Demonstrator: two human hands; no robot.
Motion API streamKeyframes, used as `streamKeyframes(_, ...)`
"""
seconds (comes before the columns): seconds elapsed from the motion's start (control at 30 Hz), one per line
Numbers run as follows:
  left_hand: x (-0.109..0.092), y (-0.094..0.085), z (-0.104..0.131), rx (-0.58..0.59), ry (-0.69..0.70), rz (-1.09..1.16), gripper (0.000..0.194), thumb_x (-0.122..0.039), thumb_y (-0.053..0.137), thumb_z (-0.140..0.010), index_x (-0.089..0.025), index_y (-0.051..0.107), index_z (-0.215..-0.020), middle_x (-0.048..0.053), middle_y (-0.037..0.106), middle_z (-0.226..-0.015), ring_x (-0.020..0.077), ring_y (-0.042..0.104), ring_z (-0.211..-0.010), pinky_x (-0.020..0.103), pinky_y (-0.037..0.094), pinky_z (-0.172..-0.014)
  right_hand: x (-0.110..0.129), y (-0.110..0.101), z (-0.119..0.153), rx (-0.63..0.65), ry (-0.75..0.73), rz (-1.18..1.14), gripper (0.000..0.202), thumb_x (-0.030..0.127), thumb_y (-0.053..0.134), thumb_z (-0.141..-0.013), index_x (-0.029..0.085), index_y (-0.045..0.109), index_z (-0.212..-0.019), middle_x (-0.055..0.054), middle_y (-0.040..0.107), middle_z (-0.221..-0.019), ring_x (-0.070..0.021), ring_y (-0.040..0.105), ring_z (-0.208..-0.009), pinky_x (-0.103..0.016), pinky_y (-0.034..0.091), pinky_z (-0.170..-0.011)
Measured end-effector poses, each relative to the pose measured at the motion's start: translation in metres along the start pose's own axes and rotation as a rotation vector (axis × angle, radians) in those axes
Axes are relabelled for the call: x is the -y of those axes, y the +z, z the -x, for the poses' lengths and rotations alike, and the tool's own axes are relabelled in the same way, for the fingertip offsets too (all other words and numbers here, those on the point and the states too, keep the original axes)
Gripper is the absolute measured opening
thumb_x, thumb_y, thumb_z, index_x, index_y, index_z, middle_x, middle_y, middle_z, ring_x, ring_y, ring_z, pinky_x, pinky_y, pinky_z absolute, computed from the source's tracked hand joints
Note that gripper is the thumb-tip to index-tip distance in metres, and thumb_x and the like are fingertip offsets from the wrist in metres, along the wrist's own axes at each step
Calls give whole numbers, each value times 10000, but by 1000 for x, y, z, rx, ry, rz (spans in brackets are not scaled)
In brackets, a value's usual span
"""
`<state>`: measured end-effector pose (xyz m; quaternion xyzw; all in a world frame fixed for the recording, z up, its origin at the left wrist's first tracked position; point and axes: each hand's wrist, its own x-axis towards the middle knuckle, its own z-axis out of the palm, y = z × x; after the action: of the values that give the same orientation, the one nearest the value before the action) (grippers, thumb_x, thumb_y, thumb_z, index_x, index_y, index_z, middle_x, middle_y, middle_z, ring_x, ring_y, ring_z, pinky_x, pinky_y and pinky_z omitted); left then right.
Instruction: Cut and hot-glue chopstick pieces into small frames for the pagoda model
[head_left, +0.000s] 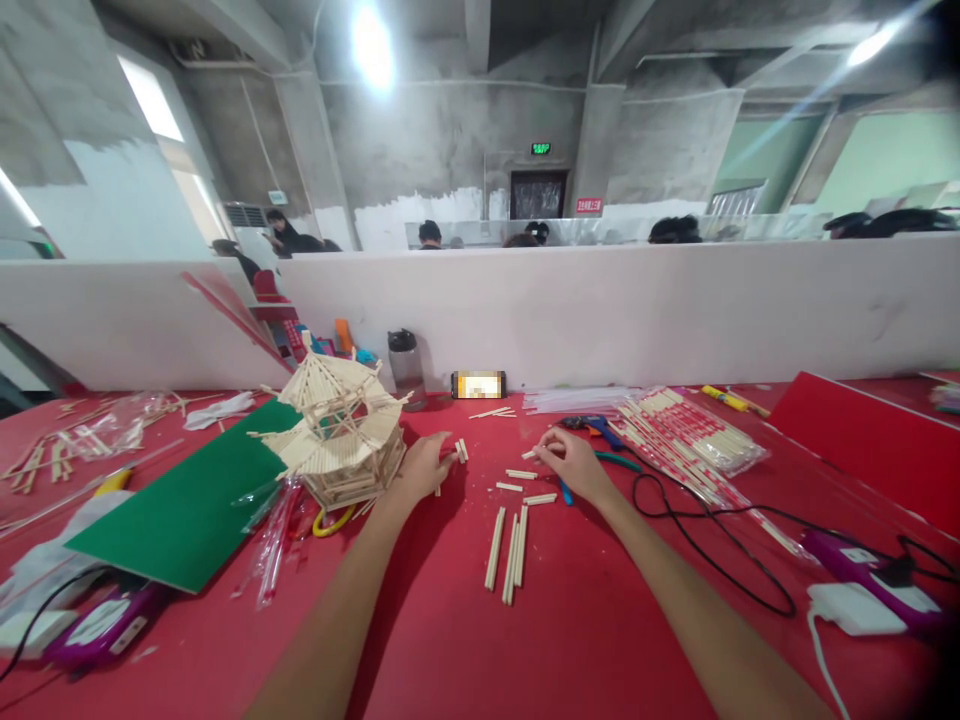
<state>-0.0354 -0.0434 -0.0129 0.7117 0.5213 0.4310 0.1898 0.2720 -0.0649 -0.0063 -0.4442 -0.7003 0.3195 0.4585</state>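
Observation:
On the red table, my left hand (427,466) is closed, its fingertips at a pair of short wooden sticks (461,451). Part of its grip is hidden behind the fingers. My right hand (571,460) pinches a short wooden stick (529,455) between thumb and fingers. Between the hands and nearer me lie several short stick pieces (540,499). Longer wooden sticks (493,548) lie in front of those, roughly parallel. Left of my left hand stands a pavilion model (349,440) built of sticks, with tiered, flared roofs.
Behind are a dark-lidded bottle (406,365), a phone (478,385) and a white partition (600,310). A green board (187,510) lies left. At right are a blue glue gun (600,430), packaged sticks (697,430), a black cable (675,530) and a purple power strip (862,575).

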Motion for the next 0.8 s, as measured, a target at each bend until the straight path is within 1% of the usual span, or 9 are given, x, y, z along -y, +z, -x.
streamKeyframes(0.1,8,9,3,41,14,-24,410,-323,798,-656,-237,698,-1044,136,705,-1172,347,583,-1192,418,370,-1080,-2,-1,0,12,-55,129,179,401,564,-878,227,595,-853,-26,724,-780,-217,704,-746,-309,499,-721)
streamKeyframes(0.17,9,17,5,83,33,-100,418,-345,775,-692,-228,680,-1082,153,671,-1241,351,553,-1230,440,331,-1106,-3,-2,0,47,-113,250,214,385,520,-907,219,637,-842,-32,720,-770,-206,678,-732,-299,479,-708)
streamKeyframes(0.23,8,23,6,126,58,-209,367,-343,725,-755,-218,666,-1095,163,651,-1270,353,530,-1252,475,277,-1129,-3,-3,-1,80,-144,327,248,361,492,-926,212,669,-839,-37,723,-760,-200,664,-723,-291,462,-698)
streamKeyframes(0.33,4,26,5,178,97,-320,198,-309,650,-830,-232,677,-1011,139,697,-1160,341,554,-1204,504,231,-1133,-4,-4,-1,89,-130,331,214,320,520,-910,209,702,-888,-38,740,-776,-202,676,-727,-290,462,-706)
streamKeyframes(0.43,-1,23,3,196,113,-346,111,-282,650,-829,-229,682,-921,131,719,-1024,335,601,-1096,500,264,-1103,-5,-4,-1,97,-115,282,181,303,573,-876,209,722,-918,-44,759,-822,-211,695,-764,-298,478,-735)
streamKeyframes(0.57,-7,18,2,184,121,-365,251,-301,706,-787,-199,668,-1013,138,690,-1036,332,600,-1068,464,349,-1045,-5,-2,0,98,-96,215,151,318,645,-835,202,726,-888,-48,762,-835,-216,702,-785,-297,488,-734)
streamKeyframes(0.63,-13,18,3,163,141,-314,372,-310,703,-797,-200,632,-1145,133,645,-1141,309,587,-1099,430,389,-1028,-2,-1,0,102,-99,188,150,331,658,-832,196,720,-854,-45,756,-821,-212,699,-776,-291,487,-723)
streamKeyframes(0.7,-24,20,7,163,184,-159,490,-307,678,-826,-222,557,-1294,124,564,-1269,268,596,-1092,393,440,-1000,2,1,1,117,-106,145,169,344,638,-852,192,712,-841,-44,752,-814,-207,698,-767,-286,491,-712)
streamKeyframes(0.8,-48,27,15,267,253,94,547,-274,631,-870,-268,480,-1396,105,512,-1311,204,641,-944,360,506,-932,8,4,2,164,-100,36,204,358,596,-882,187,706,-891,-45,746,-811,-200,703,-748,-286,510,-704)
